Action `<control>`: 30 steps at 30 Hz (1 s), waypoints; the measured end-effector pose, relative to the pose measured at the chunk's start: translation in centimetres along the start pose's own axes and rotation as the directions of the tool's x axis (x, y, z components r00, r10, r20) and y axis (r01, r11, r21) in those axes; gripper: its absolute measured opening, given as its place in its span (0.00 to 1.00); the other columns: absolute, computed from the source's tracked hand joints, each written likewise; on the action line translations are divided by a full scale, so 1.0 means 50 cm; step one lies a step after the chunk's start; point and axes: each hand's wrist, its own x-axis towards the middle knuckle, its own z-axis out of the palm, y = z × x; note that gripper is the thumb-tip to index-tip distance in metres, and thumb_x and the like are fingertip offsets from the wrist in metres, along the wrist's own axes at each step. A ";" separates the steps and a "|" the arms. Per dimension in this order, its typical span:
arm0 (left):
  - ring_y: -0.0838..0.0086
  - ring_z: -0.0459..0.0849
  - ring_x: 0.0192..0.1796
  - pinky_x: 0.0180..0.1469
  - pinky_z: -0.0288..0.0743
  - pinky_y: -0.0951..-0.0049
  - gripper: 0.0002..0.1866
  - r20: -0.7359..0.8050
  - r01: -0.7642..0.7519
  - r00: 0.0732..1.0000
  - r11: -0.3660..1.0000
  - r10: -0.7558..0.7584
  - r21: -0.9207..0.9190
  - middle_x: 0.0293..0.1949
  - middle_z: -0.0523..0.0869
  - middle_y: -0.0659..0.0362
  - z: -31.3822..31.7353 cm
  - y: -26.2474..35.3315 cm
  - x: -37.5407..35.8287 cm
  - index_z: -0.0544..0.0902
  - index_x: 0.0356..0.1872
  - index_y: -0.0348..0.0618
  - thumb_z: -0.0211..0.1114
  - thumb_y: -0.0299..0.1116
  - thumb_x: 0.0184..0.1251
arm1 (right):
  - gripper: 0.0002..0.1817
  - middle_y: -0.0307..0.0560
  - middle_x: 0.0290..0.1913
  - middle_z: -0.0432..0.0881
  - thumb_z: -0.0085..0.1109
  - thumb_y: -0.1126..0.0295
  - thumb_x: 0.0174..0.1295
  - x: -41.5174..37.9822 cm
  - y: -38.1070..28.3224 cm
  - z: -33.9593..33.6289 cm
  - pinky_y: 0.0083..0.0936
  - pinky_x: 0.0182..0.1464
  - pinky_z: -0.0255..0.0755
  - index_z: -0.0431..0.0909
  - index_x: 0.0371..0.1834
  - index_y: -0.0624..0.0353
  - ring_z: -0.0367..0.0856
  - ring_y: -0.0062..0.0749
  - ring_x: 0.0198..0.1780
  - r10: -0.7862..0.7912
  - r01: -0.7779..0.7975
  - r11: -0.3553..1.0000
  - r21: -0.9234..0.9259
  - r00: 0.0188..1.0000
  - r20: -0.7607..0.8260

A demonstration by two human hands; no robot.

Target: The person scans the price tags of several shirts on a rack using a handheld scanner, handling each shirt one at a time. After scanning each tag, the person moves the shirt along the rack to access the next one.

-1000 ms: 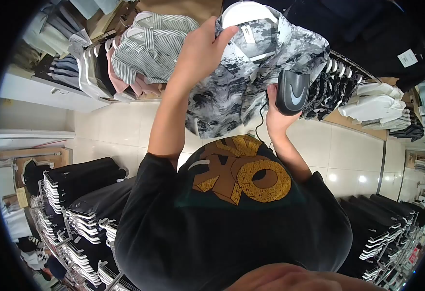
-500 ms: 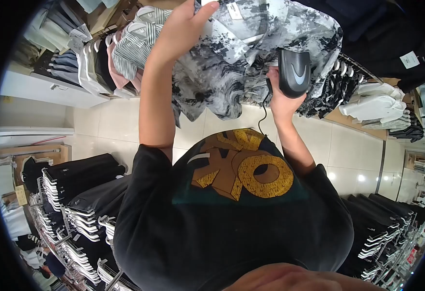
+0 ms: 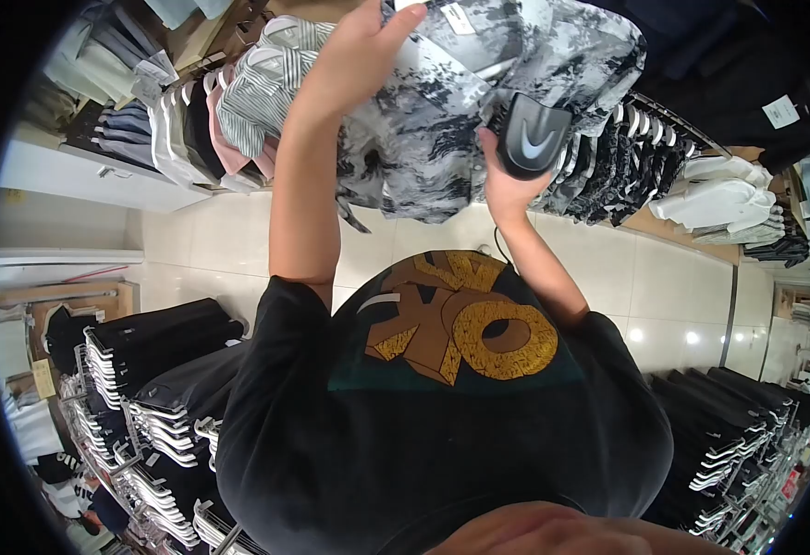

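A grey, black and white patterned shirt (image 3: 433, 120) hangs in front of me near the top of the view. My left hand (image 3: 359, 55) is closed on its upper left part, thumb on top, with a bit of white showing under the thumb. Inside the collar a white label (image 3: 458, 18) is visible. My right hand (image 3: 516, 190) grips a black barcode scanner (image 3: 533, 137), its head overlapping the shirt's front. From below that hand a thin dark cable (image 3: 500, 248) runs toward my body.
Behind the shirt, a rack holds more patterned shirts (image 3: 622, 176) on white hangers, with striped shirts (image 3: 266, 88) to the left. Folded white clothes (image 3: 715, 194) lie at right. Racks of black trousers (image 3: 160, 342) stand on both sides of me, over a tiled floor (image 3: 608, 264).
My right hand has moved left with the scanner, which is now tilted. The held shirt has shifted with it, uncovering more hangers on the right. My left hand has moved slightly right.
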 end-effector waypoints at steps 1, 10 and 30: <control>0.57 0.87 0.53 0.59 0.77 0.62 0.23 0.013 0.064 0.998 0.998 -0.064 -0.018 0.48 0.89 0.42 0.001 0.007 -0.006 0.80 0.61 0.27 0.57 0.40 0.82 | 0.28 0.47 0.42 0.90 0.86 0.73 0.53 0.001 0.009 0.015 0.29 0.49 0.80 0.81 0.54 0.67 0.88 0.33 0.39 -0.047 0.046 0.998 -0.036 0.999 -0.023; 0.62 0.85 0.52 0.60 0.76 0.65 0.22 0.065 0.055 0.997 0.989 -0.046 -0.137 0.48 0.88 0.44 -0.026 -0.008 -0.002 0.78 0.63 0.26 0.58 0.36 0.81 | 0.29 0.49 0.52 0.89 0.80 0.77 0.55 0.039 0.052 -0.017 0.27 0.56 0.79 0.79 0.60 0.69 0.88 0.33 0.49 -0.006 0.006 0.993 -0.117 1.000 -0.004; 0.80 0.82 0.39 0.44 0.78 0.72 0.21 -0.080 0.116 0.987 0.959 -0.141 -0.260 0.37 0.89 0.58 0.025 -0.133 -0.040 0.83 0.60 0.31 0.65 0.41 0.80 | 0.27 0.39 0.49 0.84 0.73 0.88 0.56 0.099 -0.186 -0.078 0.27 0.55 0.77 0.81 0.60 0.58 0.82 0.24 0.51 0.395 -0.520 0.719 0.461 0.852 0.345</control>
